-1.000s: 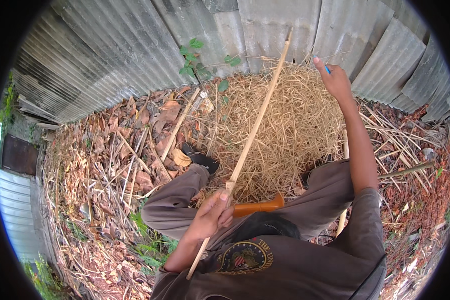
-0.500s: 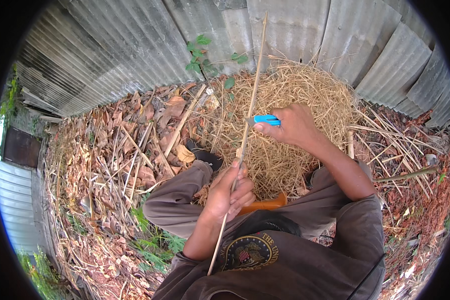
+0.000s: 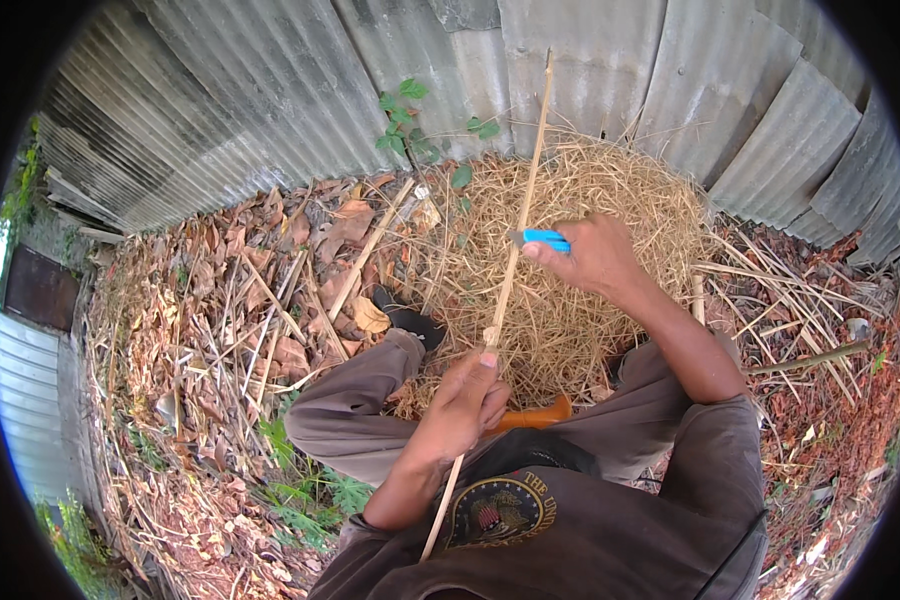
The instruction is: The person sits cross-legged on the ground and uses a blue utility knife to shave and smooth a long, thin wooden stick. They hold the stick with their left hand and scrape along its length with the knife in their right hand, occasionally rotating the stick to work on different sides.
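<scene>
A long, thin wooden stick (image 3: 529,195) slants upward and away from my lap, its far tip near the metal fence. My left hand (image 3: 460,405) is wrapped round its lower part, and the near end runs down past my wrist over my shirt. In my right hand (image 3: 590,255) is a blue utility knife (image 3: 547,241), gripped with the thumb along its side. The short blade points left and meets the stick, or lies just over it, above my left hand. A pale node or bump shows on the stick just beyond my left fingers.
Beyond my crossed legs lies a heap of dry shavings (image 3: 610,190). Corrugated metal sheets (image 3: 580,70) stand behind it. Dry leaves (image 3: 350,225) and loose sticks cover the ground at left; more thin sticks (image 3: 790,300) lie at right. Something orange (image 3: 535,413) shows under me.
The stick has turned, showing a paler, broader face, and its far end has shifted slightly right. My right hand and the knife have moved a little right. My left hand still grips the stick.
</scene>
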Available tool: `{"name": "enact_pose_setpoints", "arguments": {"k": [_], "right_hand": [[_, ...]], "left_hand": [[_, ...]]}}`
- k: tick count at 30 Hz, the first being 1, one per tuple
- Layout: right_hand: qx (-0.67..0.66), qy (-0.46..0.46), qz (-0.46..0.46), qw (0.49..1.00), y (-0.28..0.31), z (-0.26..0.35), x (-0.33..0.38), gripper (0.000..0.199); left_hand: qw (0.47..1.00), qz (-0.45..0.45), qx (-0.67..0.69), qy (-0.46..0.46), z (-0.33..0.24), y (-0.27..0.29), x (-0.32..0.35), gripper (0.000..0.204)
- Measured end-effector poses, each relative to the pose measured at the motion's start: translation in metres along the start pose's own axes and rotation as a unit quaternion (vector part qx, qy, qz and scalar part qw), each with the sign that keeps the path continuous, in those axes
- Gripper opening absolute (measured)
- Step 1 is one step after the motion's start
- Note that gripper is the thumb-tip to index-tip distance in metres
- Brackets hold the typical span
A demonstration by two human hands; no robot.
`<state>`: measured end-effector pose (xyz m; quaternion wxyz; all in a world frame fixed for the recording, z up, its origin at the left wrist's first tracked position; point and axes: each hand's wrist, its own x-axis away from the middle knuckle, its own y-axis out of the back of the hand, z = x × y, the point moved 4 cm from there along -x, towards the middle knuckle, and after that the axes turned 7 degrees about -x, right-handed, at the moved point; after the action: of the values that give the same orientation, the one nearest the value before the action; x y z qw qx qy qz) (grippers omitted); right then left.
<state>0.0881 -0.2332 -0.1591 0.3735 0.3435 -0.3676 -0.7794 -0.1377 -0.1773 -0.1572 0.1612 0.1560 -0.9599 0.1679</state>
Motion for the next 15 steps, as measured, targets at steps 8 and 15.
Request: {"name": "enact_pose_setpoints", "arguments": {"k": [8, 15], "right_hand": [[0.012, 0.072, -0.014, 0.997, 0.003, 0.014, 0.009, 0.072], [0.000, 0.049, 0.031, 0.998, -0.009, 0.019, 0.018, 0.074]], "left_hand": [[1.000, -0.004, 0.019, 0.010, -0.005, -0.005, 0.006, 0.032], [1.000, -0.022, 0.008, 0.005, 0.007, -0.001, 0.014, 0.035]]}}
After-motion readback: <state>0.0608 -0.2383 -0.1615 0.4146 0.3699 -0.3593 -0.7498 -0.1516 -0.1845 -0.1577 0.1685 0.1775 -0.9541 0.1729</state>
